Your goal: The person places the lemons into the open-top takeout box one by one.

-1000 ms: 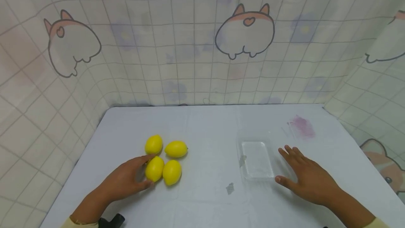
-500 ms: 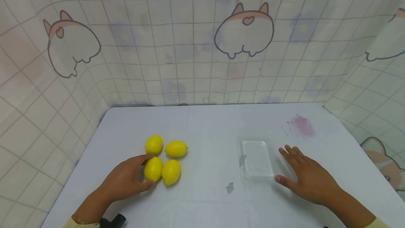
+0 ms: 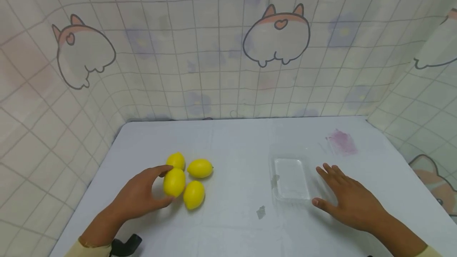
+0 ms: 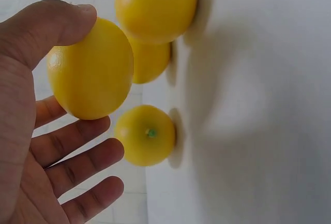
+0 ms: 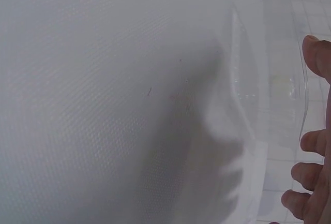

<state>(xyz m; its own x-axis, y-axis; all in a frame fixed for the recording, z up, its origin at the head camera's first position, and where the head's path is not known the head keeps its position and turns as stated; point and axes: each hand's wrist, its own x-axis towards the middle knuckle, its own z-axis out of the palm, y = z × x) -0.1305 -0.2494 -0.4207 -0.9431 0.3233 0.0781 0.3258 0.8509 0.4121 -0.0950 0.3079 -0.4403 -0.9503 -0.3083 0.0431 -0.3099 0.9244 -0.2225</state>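
Note:
My left hand (image 3: 137, 195) pinches a yellow lemon (image 3: 174, 183) between thumb and fingers. In the left wrist view this lemon (image 4: 93, 71) is raised off the white tabletop, with the thumb over one side and fingertips at the other. Three more lemons lie close by: one behind it (image 3: 176, 161), one to the back right (image 3: 200, 168) and one to the front right (image 3: 194, 195). On the right, my right hand (image 3: 350, 201) is spread with straight fingers beside a clear plastic container (image 3: 290, 179). Its thumb is at the container's near right edge, also seen in the right wrist view.
A white-covered table (image 3: 235, 142) carries everything, backed by a checked curtain (image 3: 214, 50) with cartoon animals. A grey patch (image 3: 261, 212) lies in front of the container, and a pink stain (image 3: 342, 142) is at the back right. A black object (image 3: 126, 245) sits by the left wrist.
My left hand has closed its grip on the near-left lemon and lifted it off the table. The right hand and the other lemons stay about where they were.

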